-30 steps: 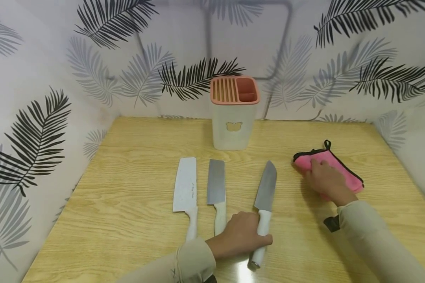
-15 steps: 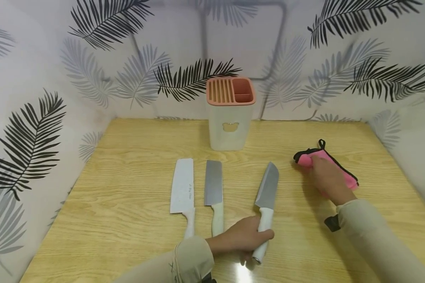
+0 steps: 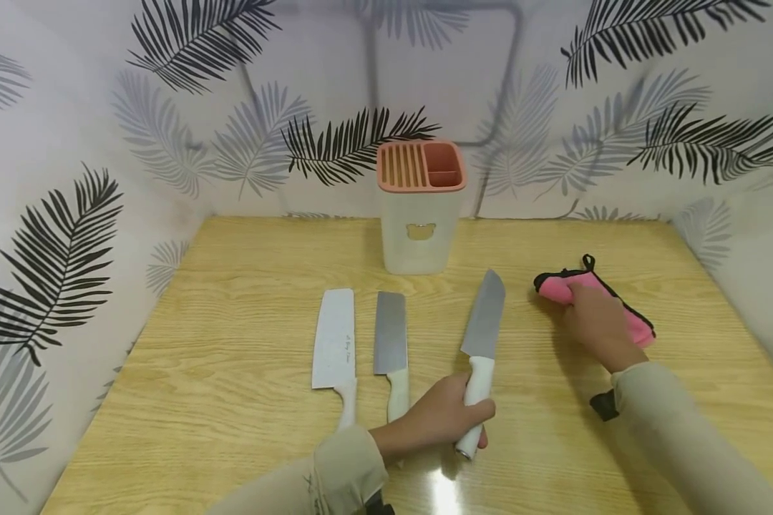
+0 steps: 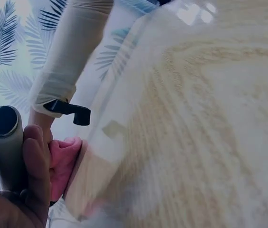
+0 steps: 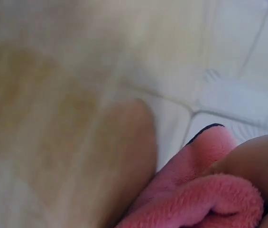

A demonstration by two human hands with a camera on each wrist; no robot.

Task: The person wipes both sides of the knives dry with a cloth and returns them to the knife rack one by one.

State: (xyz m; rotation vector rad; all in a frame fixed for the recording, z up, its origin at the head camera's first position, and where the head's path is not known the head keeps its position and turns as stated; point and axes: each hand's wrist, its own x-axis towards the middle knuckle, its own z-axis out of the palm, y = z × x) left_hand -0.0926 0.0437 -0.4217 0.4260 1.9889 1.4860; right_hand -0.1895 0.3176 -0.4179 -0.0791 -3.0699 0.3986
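My left hand point(image 3: 447, 411) grips the white handle of a kitchen knife point(image 3: 484, 318), its broad steel blade pointing toward the back of the table. The handle's metal-capped end point(image 4: 4, 121) shows between the fingers in the left wrist view. To the right, my right hand point(image 3: 595, 322) holds a pink cloth point(image 3: 556, 290) with black edging and a hanging loop. Its plush folds point(image 5: 205, 199) bunch up by the fingers in the right wrist view. Left of the held knife lie a narrower knife point(image 3: 391, 332) and a wide cleaver point(image 3: 335, 340), the narrower one's handle partly behind my left wrist.
A white knife holder point(image 3: 419, 243) with a slotted pink top point(image 3: 402, 166) stands at the back of the wooden table point(image 3: 245, 300). Leaf-patterned walls point(image 3: 200, 143) enclose the back and both sides.
My left hand has lifted the knife and brought it a little toward the back of the table. The right hand has bunched up the cloth's left end.
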